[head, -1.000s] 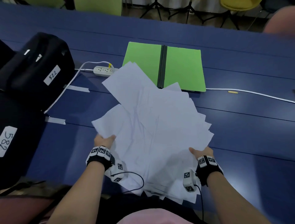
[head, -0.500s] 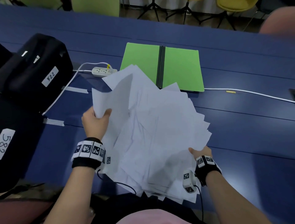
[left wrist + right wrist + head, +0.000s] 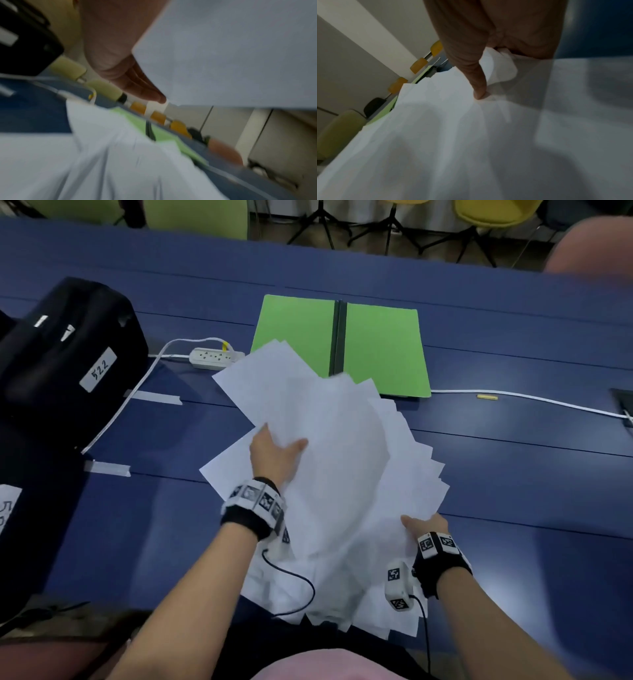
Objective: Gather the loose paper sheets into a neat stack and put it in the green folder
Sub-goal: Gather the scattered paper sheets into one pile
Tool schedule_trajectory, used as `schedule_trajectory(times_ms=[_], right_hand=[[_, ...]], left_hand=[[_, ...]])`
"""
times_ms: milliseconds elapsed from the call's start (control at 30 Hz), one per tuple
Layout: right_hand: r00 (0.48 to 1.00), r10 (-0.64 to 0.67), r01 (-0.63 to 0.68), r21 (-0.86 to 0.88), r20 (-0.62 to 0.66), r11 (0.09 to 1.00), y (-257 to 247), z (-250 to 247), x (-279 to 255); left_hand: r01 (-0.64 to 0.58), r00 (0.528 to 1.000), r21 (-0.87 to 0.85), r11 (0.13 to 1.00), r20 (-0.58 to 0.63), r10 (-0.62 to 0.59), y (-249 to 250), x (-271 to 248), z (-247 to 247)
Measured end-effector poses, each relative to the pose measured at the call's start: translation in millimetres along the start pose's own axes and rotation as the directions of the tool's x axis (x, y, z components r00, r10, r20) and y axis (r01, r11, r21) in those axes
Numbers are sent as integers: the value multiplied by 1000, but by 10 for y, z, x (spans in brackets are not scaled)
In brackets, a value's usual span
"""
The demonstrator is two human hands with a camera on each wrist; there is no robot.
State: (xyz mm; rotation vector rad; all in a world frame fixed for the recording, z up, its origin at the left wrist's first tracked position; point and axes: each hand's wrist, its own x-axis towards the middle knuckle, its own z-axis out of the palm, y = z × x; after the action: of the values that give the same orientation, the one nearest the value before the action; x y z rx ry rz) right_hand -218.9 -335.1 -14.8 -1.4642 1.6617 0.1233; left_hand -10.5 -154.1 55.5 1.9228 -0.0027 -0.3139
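A fanned pile of white paper sheets covers the near middle of the blue table, its far corner overlapping the green folder, which lies open and flat with a dark spine. My left hand holds a lifted, curving sheet at its left edge, thumb on top and fingers hidden beneath; that sheet fills the upper part of the left wrist view. My right hand grips the pile's right edge, thumb pressing on top of the sheets.
Black bags with number labels stand at the left. A white power strip and its cable lie left of the folder; another white cable runs right. Tape strips stick to the table. Chairs stand beyond the far edge.
My left hand has lifted a sheet from the pile's left edge and swung it up and rightward over the pile. My right hand has stayed at the pile's right edge.
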Motion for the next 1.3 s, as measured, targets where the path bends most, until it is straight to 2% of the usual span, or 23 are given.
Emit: schedule_trajectory(times_ms=[67, 167, 267, 300, 367, 400, 467, 500, 533, 567, 633, 700, 833, 967, 1033, 1200, 1267, 1300], right_hand=[[999, 30, -28, 84, -21, 996, -23, 21, -2], [996, 86, -82, 188, -13, 979, -69, 43, -4], [994, 104, -104, 229, 9, 968, -145, 47, -4], [994, 108, -108, 197, 8, 974, -167, 55, -9], [994, 112, -111, 94, -7, 989, -170, 83, -2], [994, 106, -105, 35, -23, 994, -157, 104, 9], [994, 81, -84, -46, -69, 995, -110, 168, 45], [994, 67, -74, -70, -91, 995, -94, 199, 52], [992, 59, -69, -86, -111, 994, -86, 231, 54], [990, 60, -72, -98, -128, 993, -93, 255, 47], [986, 72, -90, -114, -151, 989, -113, 296, 45], [983, 82, -103, -126, -163, 987, -129, 322, 57], [977, 81, -109, -137, -196, 985, -124, 343, 80], [975, 73, -104, -140, -212, 985, -91, 363, 87], [976, 64, -94, -138, -209, 986, -83, 361, 90], [982, 53, -76, -124, -179, 989, -66, 320, 129], [985, 49, -69, -117, -167, 991, -44, 308, 154], [986, 47, -66, -115, -161, 991, -32, 302, 168]], left_hand=[[98, 994, 145, 985, 37, -105, -338, -60, 180], [132, 979, 298, 945, 110, -172, -654, -142, 297], [143, 962, 276, 950, 187, -199, -785, -121, 260], [181, 965, 246, 952, 145, -220, -804, -72, 204], [311, 950, 287, 906, -82, -301, -878, 70, 22], [411, 909, 343, 845, -227, -350, -908, 142, -120], [633, 761, 338, 696, -436, -480, -954, 269, -415], [708, 693, 302, 639, -476, -542, -965, 332, -532], [747, 652, 276, 605, -483, -584, -952, 380, -617], [764, 636, 269, 587, -471, -611, -930, 423, -654], [754, 651, 269, 600, -430, -625, -881, 508, -638], [723, 687, 280, 631, -390, -614, -839, 588, -551], [651, 755, 347, 675, -393, -526, -860, 697, -428], [641, 767, 411, 649, -376, -520, -741, 675, -307], [620, 784, 430, 656, -323, -530, -660, 740, -231], [453, 890, 257, 854, -70, -451, -551, 936, -47], [416, 907, 166, 894, -8, -420, -532, 962, -11], [423, 902, 131, 896, 37, -431, -524, 989, 1]])
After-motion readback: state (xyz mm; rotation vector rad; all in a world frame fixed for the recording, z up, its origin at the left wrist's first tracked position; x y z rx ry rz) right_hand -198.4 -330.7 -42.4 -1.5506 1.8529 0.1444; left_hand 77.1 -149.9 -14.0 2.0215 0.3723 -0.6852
